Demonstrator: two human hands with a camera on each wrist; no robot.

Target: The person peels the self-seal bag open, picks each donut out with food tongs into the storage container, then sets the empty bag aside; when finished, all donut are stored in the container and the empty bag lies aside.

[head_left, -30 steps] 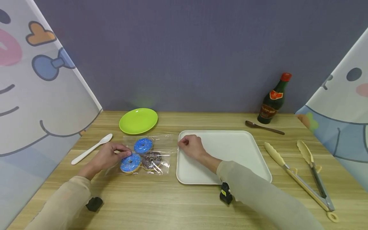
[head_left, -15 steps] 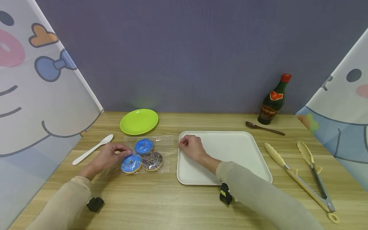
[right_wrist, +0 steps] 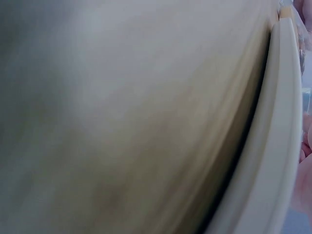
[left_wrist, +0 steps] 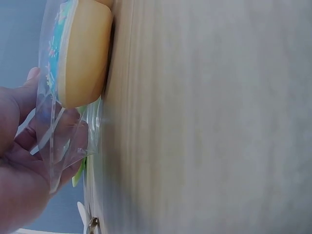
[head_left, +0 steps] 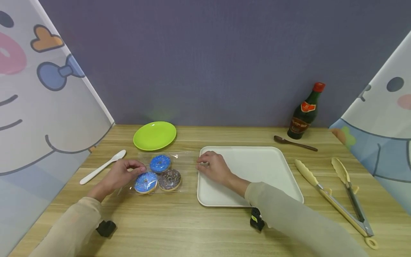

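A clear plastic bag (head_left: 186, 171) lies on the table in the head view. Inside are two blue sprinkled donuts (head_left: 160, 163) and a chocolate one (head_left: 169, 179). My left hand (head_left: 120, 176) pinches the bag's left end; the left wrist view shows the thumb above and fingers below the film (left_wrist: 63, 131), next to a donut's pale side (left_wrist: 87, 53). Over the left rim of a white tray (head_left: 257, 175), my right hand (head_left: 216, 167) has bent fingers at the bag's right end, seemingly pinching it. That contact is mostly cut off in the right wrist view.
Behind the bag is a green plate (head_left: 155, 135), with a white spoon (head_left: 102, 167) at the left. On the right lie tongs (head_left: 340, 200) and a dark wooden spoon (head_left: 295, 142). A green bottle (head_left: 305, 110) stands against the back wall.
My right hand has shifted slightly left, and its thumb and fingers look more spread. My left hand and the donuts have stayed in place.
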